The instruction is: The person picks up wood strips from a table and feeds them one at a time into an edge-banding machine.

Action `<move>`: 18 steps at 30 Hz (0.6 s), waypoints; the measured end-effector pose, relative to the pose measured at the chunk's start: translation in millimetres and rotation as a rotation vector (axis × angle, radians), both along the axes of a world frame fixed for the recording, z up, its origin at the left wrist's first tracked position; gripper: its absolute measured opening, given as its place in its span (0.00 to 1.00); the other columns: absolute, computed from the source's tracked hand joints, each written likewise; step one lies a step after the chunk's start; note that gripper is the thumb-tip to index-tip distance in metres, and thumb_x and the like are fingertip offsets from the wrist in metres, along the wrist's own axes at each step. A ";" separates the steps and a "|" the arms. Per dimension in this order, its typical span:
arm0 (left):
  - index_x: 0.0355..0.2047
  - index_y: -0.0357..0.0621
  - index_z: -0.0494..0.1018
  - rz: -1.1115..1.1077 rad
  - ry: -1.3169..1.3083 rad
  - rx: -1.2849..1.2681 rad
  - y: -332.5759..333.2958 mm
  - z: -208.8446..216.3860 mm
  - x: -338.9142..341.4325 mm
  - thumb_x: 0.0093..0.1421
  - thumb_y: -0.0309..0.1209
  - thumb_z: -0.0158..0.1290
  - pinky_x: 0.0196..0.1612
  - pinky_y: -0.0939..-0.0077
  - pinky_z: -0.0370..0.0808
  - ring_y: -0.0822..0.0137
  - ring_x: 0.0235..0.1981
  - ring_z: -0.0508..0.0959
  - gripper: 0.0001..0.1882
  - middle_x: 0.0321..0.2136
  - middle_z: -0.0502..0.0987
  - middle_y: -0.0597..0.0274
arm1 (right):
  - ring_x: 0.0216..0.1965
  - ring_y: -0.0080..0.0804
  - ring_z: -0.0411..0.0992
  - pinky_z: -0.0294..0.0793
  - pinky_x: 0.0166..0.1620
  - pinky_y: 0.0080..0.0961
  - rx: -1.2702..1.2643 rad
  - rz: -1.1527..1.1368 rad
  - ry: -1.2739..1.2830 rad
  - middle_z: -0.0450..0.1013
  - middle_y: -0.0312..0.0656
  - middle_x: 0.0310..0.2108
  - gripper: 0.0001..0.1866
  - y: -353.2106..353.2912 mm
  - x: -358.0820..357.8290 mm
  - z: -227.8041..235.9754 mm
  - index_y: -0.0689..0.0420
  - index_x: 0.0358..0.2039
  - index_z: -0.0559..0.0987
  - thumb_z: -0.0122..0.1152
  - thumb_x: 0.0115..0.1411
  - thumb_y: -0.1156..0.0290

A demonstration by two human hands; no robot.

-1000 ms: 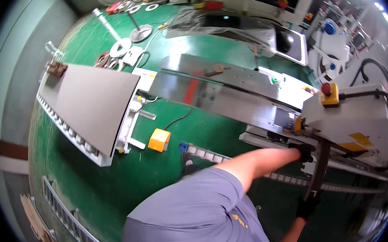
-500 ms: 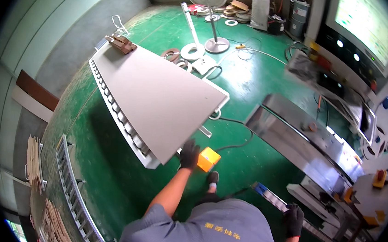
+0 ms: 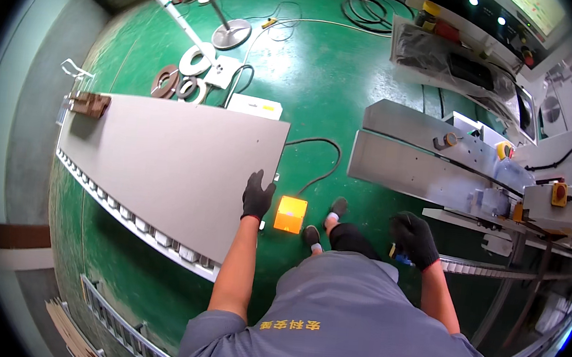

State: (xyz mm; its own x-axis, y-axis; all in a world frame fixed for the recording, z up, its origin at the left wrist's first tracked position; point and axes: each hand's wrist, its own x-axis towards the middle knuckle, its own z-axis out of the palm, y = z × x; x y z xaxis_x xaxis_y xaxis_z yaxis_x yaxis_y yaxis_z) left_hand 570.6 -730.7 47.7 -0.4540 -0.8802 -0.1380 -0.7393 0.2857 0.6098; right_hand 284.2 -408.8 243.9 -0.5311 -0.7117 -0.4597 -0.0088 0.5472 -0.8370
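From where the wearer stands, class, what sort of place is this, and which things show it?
Probably a factory or woodworking shop: a green painted floor, a grey panel on a roller conveyor, a metal machine, and gloved hands.

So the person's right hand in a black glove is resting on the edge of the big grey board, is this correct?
Not quite: the head view shows the left hand on the grey board edge. The right hand, also black-gloved, hangs free of it beside the metal machine.

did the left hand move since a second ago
Yes. The left hand went from the metal machine over to the near end of the grey panel, beside the orange box.
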 end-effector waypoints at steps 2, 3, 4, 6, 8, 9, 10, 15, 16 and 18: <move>0.63 0.37 0.64 -0.087 -0.052 -0.011 -37.5 -6.3 -29.5 0.58 0.46 0.55 0.66 0.56 0.63 0.42 0.65 0.64 0.37 0.61 0.66 0.34 | 0.32 0.27 0.75 0.75 0.35 0.26 0.003 -0.040 -0.099 0.78 0.44 0.34 0.17 -23.2 -5.2 0.8 0.64 0.49 0.76 0.59 0.62 0.69; 0.64 0.38 0.63 -0.128 -0.079 -0.014 -51.1 -14.4 -42.8 0.57 0.48 0.55 0.66 0.56 0.63 0.41 0.65 0.63 0.39 0.61 0.66 0.33 | 0.34 0.29 0.77 0.75 0.36 0.27 0.005 -0.062 -0.154 0.79 0.46 0.36 0.20 -41.2 -8.9 9.5 0.64 0.53 0.74 0.60 0.62 0.69; 0.65 0.38 0.61 -0.120 -0.152 0.031 -70.9 -13.4 -53.0 0.57 0.49 0.55 0.65 0.55 0.63 0.40 0.65 0.63 0.41 0.61 0.65 0.32 | 0.35 0.31 0.79 0.76 0.37 0.29 -0.004 -0.084 -0.210 0.80 0.48 0.38 0.23 -59.8 -14.1 16.5 0.64 0.56 0.72 0.60 0.62 0.69; 0.67 0.39 0.58 -0.100 -0.300 0.119 -110.3 -13.1 -68.2 0.57 0.52 0.54 0.65 0.55 0.63 0.39 0.64 0.64 0.44 0.61 0.65 0.31 | 0.38 0.41 0.80 0.78 0.39 0.33 -0.155 -0.077 0.068 0.79 0.53 0.42 0.30 -88.1 -26.6 -11.9 0.63 0.62 0.65 0.61 0.61 0.68; 0.69 0.37 0.52 0.063 -0.365 0.290 -153.7 -9.7 -66.2 0.56 0.55 0.54 0.64 0.56 0.64 0.40 0.64 0.65 0.49 0.61 0.64 0.30 | 0.41 0.50 0.79 0.78 0.42 0.38 -0.167 -0.043 0.249 0.78 0.58 0.44 0.36 -119.6 -43.1 -23.4 0.62 0.66 0.59 0.62 0.61 0.66; 0.69 0.34 0.53 0.115 -0.308 0.372 -166.2 -8.5 -72.1 0.57 0.57 0.53 0.64 0.58 0.64 0.42 0.65 0.64 0.49 0.62 0.63 0.30 | 0.42 0.54 0.78 0.77 0.43 0.41 -0.096 -0.014 0.305 0.77 0.60 0.45 0.38 -135.4 -60.5 -24.9 0.61 0.67 0.57 0.62 0.60 0.65; 0.68 0.32 0.53 0.171 -0.253 0.454 -176.5 -3.5 -72.4 0.58 0.58 0.52 0.65 0.60 0.63 0.44 0.66 0.63 0.50 0.63 0.62 0.30 | 0.44 0.58 0.77 0.77 0.44 0.43 -0.025 0.018 0.356 0.76 0.62 0.46 0.40 -148.9 -75.6 -25.1 0.61 0.68 0.55 0.62 0.60 0.64; 0.69 0.38 0.53 -0.121 -0.597 0.467 -229.0 -46.5 -45.4 0.63 0.63 0.42 0.68 0.57 0.57 0.40 0.68 0.59 0.46 0.66 0.58 0.35 | 0.44 0.63 0.76 0.75 0.48 0.49 0.091 0.074 0.496 0.76 0.64 0.43 0.43 -192.4 -136.3 -114.0 0.60 0.69 0.52 0.57 0.60 0.54; 0.70 0.45 0.51 -0.202 -0.724 0.439 -244.7 -56.8 -24.0 0.63 0.65 0.39 0.69 0.54 0.56 0.38 0.67 0.58 0.46 0.67 0.57 0.35 | 0.43 0.63 0.75 0.75 0.48 0.49 0.133 0.100 0.473 0.76 0.64 0.42 0.43 -202.8 -139.7 -107.3 0.60 0.69 0.52 0.56 0.60 0.53; 0.72 0.47 0.41 -0.139 -0.812 0.466 -206.4 -36.5 -70.5 0.64 0.64 0.38 0.69 0.51 0.55 0.34 0.67 0.58 0.47 0.66 0.58 0.31 | 0.43 0.63 0.75 0.75 0.48 0.51 0.319 0.093 0.429 0.76 0.65 0.41 0.41 -209.0 -156.2 -87.6 0.60 0.68 0.54 0.54 0.61 0.51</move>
